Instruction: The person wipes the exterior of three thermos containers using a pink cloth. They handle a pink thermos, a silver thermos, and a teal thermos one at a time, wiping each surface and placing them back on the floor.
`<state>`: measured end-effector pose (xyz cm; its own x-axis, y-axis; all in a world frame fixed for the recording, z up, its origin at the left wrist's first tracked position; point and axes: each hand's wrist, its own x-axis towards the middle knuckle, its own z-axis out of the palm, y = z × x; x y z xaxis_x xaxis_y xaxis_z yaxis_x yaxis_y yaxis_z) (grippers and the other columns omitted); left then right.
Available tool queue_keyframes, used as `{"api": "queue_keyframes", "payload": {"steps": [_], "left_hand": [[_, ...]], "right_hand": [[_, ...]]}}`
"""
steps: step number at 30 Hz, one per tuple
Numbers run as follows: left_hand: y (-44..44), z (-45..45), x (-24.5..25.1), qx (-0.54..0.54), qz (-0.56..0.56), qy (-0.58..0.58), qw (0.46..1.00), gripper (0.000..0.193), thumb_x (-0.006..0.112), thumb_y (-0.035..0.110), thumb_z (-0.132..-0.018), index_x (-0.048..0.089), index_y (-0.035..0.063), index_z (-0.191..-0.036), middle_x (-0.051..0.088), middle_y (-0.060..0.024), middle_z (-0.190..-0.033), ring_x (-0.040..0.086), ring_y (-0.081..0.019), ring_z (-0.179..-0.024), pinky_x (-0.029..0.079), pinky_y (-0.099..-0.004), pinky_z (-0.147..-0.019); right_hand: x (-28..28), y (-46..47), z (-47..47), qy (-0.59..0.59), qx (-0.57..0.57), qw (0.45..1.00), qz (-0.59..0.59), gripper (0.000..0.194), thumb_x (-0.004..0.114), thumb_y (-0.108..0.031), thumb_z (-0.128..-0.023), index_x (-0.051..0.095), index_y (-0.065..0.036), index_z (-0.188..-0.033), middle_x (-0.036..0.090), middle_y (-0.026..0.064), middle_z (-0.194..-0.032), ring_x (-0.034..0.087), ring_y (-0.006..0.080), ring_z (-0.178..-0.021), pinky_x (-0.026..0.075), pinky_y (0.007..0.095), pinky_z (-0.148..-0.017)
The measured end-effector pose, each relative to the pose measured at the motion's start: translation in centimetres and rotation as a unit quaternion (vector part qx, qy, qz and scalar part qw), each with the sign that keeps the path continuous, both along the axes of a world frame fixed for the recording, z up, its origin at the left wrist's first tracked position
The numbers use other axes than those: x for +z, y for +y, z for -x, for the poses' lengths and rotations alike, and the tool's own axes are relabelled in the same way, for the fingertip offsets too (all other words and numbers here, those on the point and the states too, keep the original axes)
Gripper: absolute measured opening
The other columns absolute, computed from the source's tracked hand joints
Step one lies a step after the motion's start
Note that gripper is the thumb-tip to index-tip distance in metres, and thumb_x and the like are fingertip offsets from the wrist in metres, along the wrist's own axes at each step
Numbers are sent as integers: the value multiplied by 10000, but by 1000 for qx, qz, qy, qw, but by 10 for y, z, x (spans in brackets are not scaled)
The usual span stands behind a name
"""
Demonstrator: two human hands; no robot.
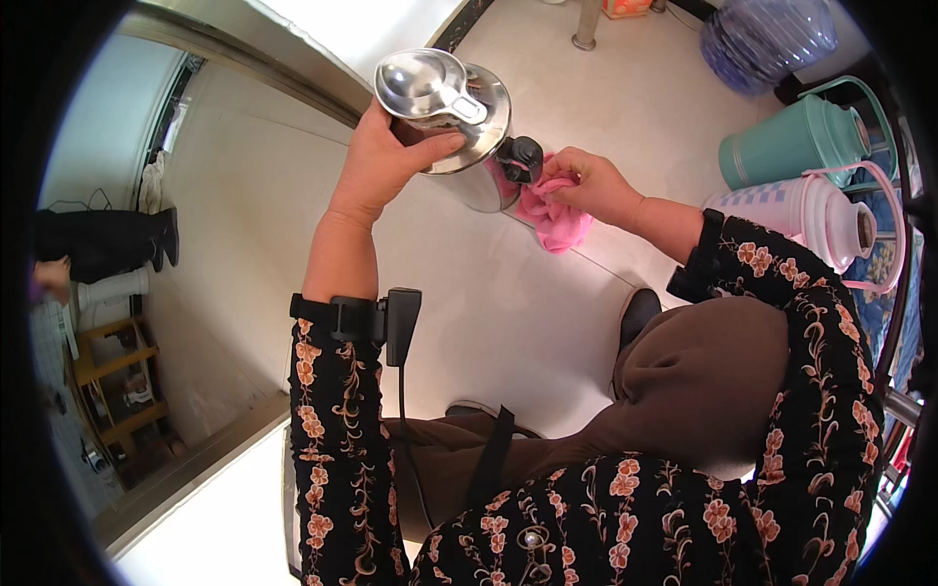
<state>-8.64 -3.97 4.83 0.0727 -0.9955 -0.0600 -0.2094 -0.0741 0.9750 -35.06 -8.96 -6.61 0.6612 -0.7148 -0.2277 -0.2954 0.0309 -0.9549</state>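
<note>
A shiny stainless steel jug (469, 179) with a domed metal lid (421, 82) is in front of me, above the tiled floor. My left hand (385, 162) grips it near the top, with the thumb lying on the metal shoulder. A black plastic fitting (522, 159), probably part of the handle, sticks out from the side towards my right hand (595, 187). Pinched in that hand's fingers is a bunched pink cloth (560, 223), close against the black fitting and the body of the jug. The jug's base is hidden from me.
On the right, a green thermos flask (791, 143) and a pink and white one (788, 212) appear beside a large blue water bottle (769, 40). A metal leg (585, 26) rises from the floor at the top. Past a doorway frame (242, 58) on the left is a wooden rack (121, 373).
</note>
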Motion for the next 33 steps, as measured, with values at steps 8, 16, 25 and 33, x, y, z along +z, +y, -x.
{"api": "queue_keyframes", "payload": {"steps": [8,16,25,33], "left_hand": [[0,10,-3,90,48,9,995,570,824,120,-719,519,58,-1197,637,-37,-1026,628,-120,-855,509,-244,-578],[11,-17,-7,231,56,59,969,592,767,71,-765,502,51,-1294,596,-77,-1192,591,-183,-1048,466,-323,-891],[40,-27,-30,280,112,75,950,491,751,73,-788,543,47,-1232,613,-47,-1148,572,-159,-1045,436,-325,-924],[46,-46,-35,316,108,87,939,396,721,104,-819,580,40,-1183,614,-31,-1126,557,-147,-1053,411,-306,-946]], "right_hand": [[17,-12,-10,12,-69,994,-78,248,664,-96,-829,633,-5,-1058,658,46,-969,615,123,-876,497,261,-805],[28,-12,-45,-60,-65,996,-3,219,622,-179,-929,662,2,-1046,642,77,-950,612,130,-741,514,294,-702],[40,34,-121,-52,-132,930,338,447,526,-4,-849,515,-4,-1296,528,172,-1263,494,359,-1134,424,390,-988],[6,33,-159,37,-219,903,367,488,548,25,-782,543,8,-1270,569,152,-1242,531,346,-965,462,403,-899]]}}
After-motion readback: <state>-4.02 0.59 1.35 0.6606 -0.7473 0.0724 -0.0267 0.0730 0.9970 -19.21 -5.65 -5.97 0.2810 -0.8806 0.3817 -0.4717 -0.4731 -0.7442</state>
